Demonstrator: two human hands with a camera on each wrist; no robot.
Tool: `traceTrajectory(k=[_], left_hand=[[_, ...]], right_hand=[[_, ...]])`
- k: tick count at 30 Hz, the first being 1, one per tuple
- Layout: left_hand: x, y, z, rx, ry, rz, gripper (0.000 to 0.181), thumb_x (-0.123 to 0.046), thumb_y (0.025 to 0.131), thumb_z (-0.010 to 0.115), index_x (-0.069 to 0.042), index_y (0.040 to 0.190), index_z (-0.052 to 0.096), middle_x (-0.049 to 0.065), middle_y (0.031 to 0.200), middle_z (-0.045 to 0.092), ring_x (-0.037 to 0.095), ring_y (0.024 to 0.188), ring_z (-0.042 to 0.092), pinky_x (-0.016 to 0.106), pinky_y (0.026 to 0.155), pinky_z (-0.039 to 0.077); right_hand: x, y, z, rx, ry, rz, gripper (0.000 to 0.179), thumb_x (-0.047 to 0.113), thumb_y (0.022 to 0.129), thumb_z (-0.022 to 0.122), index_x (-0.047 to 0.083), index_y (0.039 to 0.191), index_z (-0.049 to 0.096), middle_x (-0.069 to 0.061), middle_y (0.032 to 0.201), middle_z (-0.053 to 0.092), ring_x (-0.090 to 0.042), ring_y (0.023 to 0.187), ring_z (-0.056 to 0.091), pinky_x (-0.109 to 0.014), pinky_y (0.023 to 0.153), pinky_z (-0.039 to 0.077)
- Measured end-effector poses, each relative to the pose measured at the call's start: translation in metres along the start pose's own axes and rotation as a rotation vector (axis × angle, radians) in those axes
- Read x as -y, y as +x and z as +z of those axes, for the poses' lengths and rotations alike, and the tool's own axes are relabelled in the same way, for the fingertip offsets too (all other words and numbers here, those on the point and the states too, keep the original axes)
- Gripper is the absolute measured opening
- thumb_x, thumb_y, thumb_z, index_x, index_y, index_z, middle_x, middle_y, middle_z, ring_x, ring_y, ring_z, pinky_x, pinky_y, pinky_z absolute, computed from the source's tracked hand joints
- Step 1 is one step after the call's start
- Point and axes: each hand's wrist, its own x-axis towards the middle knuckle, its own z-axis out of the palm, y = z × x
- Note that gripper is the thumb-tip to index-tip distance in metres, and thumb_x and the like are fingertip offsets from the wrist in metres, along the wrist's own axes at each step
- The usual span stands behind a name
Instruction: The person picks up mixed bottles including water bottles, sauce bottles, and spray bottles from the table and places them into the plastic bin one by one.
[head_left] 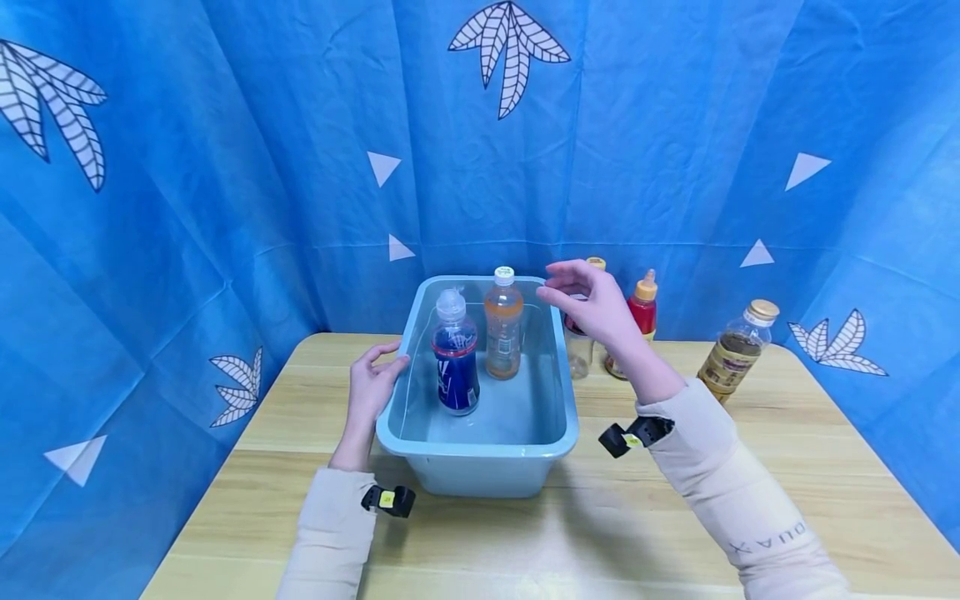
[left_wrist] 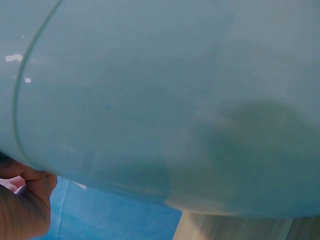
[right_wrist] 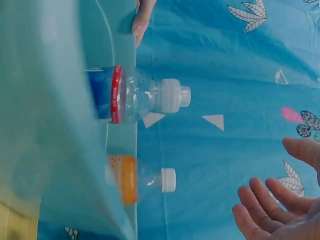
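A light blue plastic basin stands on the table, and my left hand grips its left rim. In the left wrist view the bent fingers show at the basin's edge. Inside the basin stand a clear bottle with a dark blue label and, behind it to the right, a bottle with an orange band and a white cap. My right hand is raised by the basin's right rim, fingers apart and holding nothing. In the right wrist view its palm and spread fingers appear beside both bottles.
Right of the basin stand a clear container, a red sauce bottle with a yellow nozzle, and a yellow cap partly behind my right hand. A gold-capped bottle stands farther right. Blue curtain surrounds the wooden table.
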Motion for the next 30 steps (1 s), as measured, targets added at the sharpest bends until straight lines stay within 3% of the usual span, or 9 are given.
traceTrajectory(k=[7,15,20,30], left_hand=[[-0.001,0.001,0.001,0.001,-0.009,-0.002,0.033,-0.017,0.087,0.055,-0.006,0.119,0.053,0.022,0.11,0.058,0.033,0.096,0.058,0.04,0.078,0.049],[-0.001,0.001,0.001,-0.004,-0.008,-0.001,0.033,-0.016,0.087,0.055,-0.006,0.119,0.054,0.022,0.109,0.058,0.033,0.095,0.059,0.04,0.076,0.049],[-0.001,0.001,0.0,-0.001,-0.005,-0.009,0.034,-0.018,0.087,0.055,-0.007,0.119,0.053,0.022,0.11,0.058,0.033,0.096,0.058,0.04,0.077,0.049],[0.001,0.001,0.0,-0.002,-0.005,-0.012,0.033,-0.019,0.087,0.055,-0.009,0.119,0.053,0.021,0.11,0.058,0.032,0.096,0.059,0.04,0.077,0.049]], right_hand=[[-0.021,-0.014,-0.007,-0.051,-0.005,0.016,0.045,0.032,0.081,0.063,0.007,0.117,0.053,-0.012,0.105,0.059,-0.023,0.095,0.058,-0.036,0.08,0.049],[-0.043,-0.027,-0.011,-0.122,0.023,-0.007,0.038,0.025,0.083,0.062,0.002,0.112,0.056,-0.015,0.101,0.061,-0.022,0.09,0.058,-0.019,0.077,0.046],[-0.053,-0.036,-0.014,-0.17,0.001,-0.011,0.037,0.026,0.083,0.062,0.001,0.11,0.057,-0.014,0.1,0.061,-0.02,0.088,0.058,-0.017,0.075,0.046],[-0.074,-0.05,-0.024,-0.25,-0.007,-0.023,0.037,0.026,0.084,0.061,-0.002,0.109,0.057,-0.014,0.1,0.06,-0.007,0.086,0.055,-0.013,0.073,0.046]])
